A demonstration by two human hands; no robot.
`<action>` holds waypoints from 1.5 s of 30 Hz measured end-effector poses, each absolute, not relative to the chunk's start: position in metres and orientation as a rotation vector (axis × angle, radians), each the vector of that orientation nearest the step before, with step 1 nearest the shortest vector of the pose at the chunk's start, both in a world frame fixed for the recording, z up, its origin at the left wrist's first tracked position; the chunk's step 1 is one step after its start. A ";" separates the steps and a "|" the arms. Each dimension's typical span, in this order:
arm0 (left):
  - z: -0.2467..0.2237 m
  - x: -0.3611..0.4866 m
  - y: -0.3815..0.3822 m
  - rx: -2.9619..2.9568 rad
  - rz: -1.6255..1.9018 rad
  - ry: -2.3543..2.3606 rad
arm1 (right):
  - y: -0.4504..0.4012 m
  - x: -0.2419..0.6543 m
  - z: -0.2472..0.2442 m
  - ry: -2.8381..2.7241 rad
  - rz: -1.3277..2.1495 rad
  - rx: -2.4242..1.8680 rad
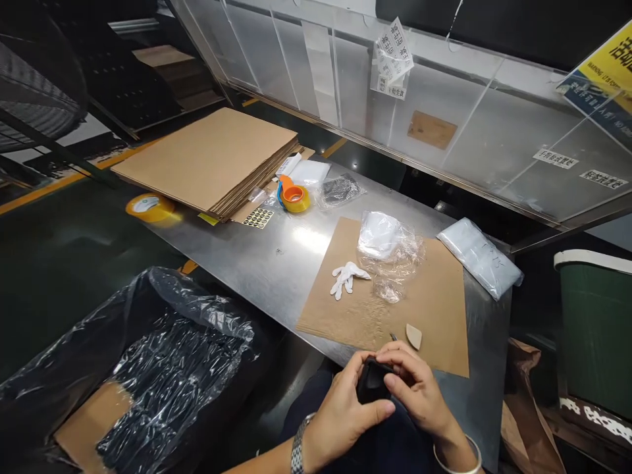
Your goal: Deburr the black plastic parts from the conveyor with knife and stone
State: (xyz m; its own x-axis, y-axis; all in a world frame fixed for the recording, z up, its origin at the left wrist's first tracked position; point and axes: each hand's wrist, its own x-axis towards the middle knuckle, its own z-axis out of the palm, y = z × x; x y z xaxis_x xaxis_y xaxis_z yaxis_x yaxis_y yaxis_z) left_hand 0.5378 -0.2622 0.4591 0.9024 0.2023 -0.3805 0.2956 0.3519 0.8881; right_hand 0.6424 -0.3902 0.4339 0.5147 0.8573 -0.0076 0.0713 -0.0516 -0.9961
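Observation:
A small black object (371, 383) with rounded edges is held between both hands just off the table's front edge; its kind I cannot make out. My left hand (340, 409) wraps it from the left, the thumb lying along its near side. On the right, my right hand (419, 390) grips its far and right sides with thumb and fingers. Just beyond the fingers, a beige wedge-shaped piece (413, 336) lies on a flat cardboard sheet (326, 319). A thin dark tip (394, 336) shows beside it. Farther back are white gloves (348, 278) and a clear plastic bag (395, 253) with white contents.
A cardboard stack (212, 158) fills the metal table's (247, 257) left end, near a tape dispenser (295, 197) and tape roll (151, 205). A plastic packet (481, 257) lies right. Below left is a black-lined bin (182, 355); a green bin (600, 329) stands right. A translucent partition (355, 99) rises behind.

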 end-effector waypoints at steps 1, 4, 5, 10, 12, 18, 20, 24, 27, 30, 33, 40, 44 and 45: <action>0.460 0.537 -0.263 1.208 -0.068 0.444 | -0.390 0.643 0.436 -0.814 0.809 -1.471; 0.457 0.535 -0.263 1.173 -0.094 0.379 | -0.392 0.645 0.437 -0.750 0.880 -1.403; 0.456 0.534 -0.264 1.184 -0.107 0.369 | -0.392 0.645 0.437 -0.745 0.897 -1.386; 0.452 0.532 -0.265 1.306 -0.151 0.390 | -0.395 0.648 0.441 -0.818 0.951 -1.389; 0.453 0.532 -0.265 1.333 -0.167 0.393 | -0.395 0.651 0.443 -0.857 0.975 -1.400; 0.453 0.533 -0.268 1.318 -0.186 0.397 | -0.396 0.659 0.443 -0.844 1.067 -1.357; 0.452 0.533 -0.268 1.293 -0.194 0.418 | -0.396 0.659 0.441 -0.801 1.078 -1.335; 0.453 0.535 -0.267 1.152 -0.207 0.445 | -0.395 0.654 0.431 -0.640 1.108 -1.223; 0.454 0.537 -0.268 0.905 -0.218 0.535 | -0.395 0.649 0.424 -0.510 1.103 -1.136; 0.451 0.539 -0.271 0.702 -0.277 0.623 | -0.395 0.647 0.420 -0.496 1.000 -1.196; 0.447 0.541 -0.274 0.649 -0.322 0.616 | -0.394 0.650 0.422 -0.548 0.898 -1.263; 0.452 0.544 -0.277 0.732 -0.331 0.585 | -0.394 0.661 0.438 -0.666 0.803 -1.421; 0.454 0.540 -0.278 0.770 -0.327 0.668 | -0.394 0.657 0.450 -0.725 0.762 -1.548; 0.454 0.539 -0.278 0.767 -0.328 0.690 | -0.394 0.656 0.453 -0.732 0.751 -1.569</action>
State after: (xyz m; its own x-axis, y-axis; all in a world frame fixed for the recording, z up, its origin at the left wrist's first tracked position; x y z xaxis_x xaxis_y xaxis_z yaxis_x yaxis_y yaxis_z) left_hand 0.5393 -0.2779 0.4544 0.7352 -0.0281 -0.6773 0.5077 0.6849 0.5226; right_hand 0.6562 -0.3939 0.4525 0.5951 0.8010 -0.0657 0.0443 -0.1143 -0.9925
